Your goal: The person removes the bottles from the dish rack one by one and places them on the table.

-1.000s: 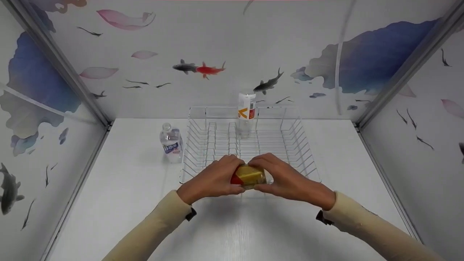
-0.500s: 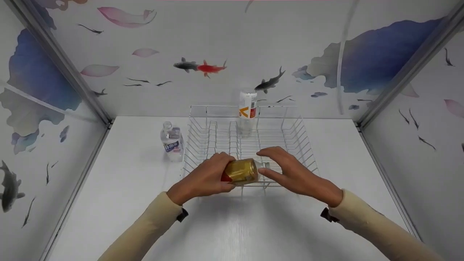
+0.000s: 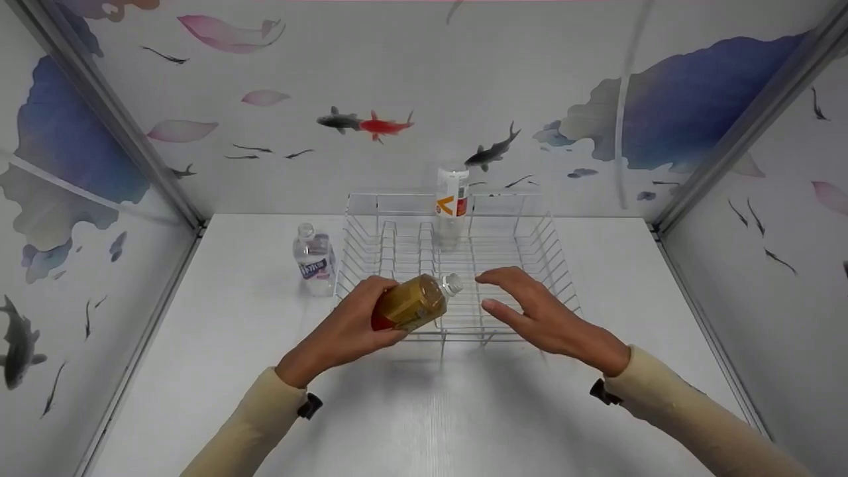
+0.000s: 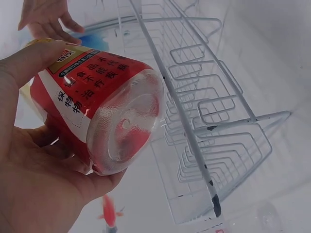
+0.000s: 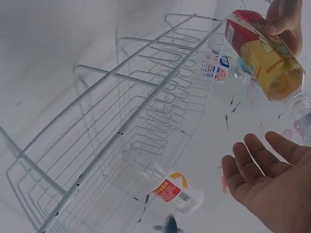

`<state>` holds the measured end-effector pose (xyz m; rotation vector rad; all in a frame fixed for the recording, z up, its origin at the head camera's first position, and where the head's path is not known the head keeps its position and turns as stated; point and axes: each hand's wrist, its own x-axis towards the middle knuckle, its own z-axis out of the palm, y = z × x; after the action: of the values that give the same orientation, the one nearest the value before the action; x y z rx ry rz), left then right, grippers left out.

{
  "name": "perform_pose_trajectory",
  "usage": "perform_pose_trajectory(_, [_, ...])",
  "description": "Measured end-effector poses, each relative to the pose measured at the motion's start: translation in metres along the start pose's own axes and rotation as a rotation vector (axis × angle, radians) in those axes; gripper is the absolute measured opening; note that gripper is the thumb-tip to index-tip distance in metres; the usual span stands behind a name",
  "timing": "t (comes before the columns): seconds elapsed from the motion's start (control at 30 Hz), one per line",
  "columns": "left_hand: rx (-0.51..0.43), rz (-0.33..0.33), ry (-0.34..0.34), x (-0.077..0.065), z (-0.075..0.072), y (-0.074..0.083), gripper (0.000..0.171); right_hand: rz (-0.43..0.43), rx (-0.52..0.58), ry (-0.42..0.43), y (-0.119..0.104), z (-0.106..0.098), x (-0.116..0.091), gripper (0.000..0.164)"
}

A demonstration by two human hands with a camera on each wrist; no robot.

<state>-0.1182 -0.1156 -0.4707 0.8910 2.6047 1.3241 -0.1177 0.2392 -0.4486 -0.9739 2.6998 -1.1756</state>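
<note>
My left hand (image 3: 348, 324) grips a plastic bottle (image 3: 411, 303) with a gold and red label, tilted so its capless neck points up and to the right. In the left wrist view the ribbed clear base of this bottle (image 4: 127, 124) faces the camera, with thumb and fingers wrapped round its red side. My right hand (image 3: 546, 318) hovers just right of the bottle's mouth, fingers loosely spread, holding nothing. The right wrist view shows that right hand (image 5: 272, 179) palm up, apart from the bottle's neck. Both hands are above the front part of a white wire rack (image 3: 503, 338).
A clear bottle with a white and orange label (image 3: 452, 205) stands upside down at the rack's back. Left of the rack, a clear bottle with a purple-blue label (image 3: 314, 262) stands upright on the white table (image 3: 232, 331). Patterned walls enclose the table's back and sides.
Both hands held the gold-labelled bottle a second ago; the right hand has let go and moved right. The left hand has drawn the bottle left and tilted its neck upward.
</note>
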Motion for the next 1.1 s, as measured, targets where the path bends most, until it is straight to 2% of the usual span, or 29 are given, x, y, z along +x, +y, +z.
perform_pose_trajectory(0.53, [-0.062,-0.023,0.186,-0.026,-0.008,-0.018,0.074,0.053,0.03,0.041,0.021,0.002,0.006,0.046])
perform_pose_trajectory(0.93, [-0.117,-0.04,0.294,-0.038,-0.009,-0.027,0.074,0.095,0.044,0.093,0.046,-0.002,0.015,0.043])
perform_pose_trajectory(1.1, [-0.124,-0.043,0.315,-0.042,-0.013,-0.03,0.075,0.114,0.06,0.111,0.055,-0.004,0.019,0.044])
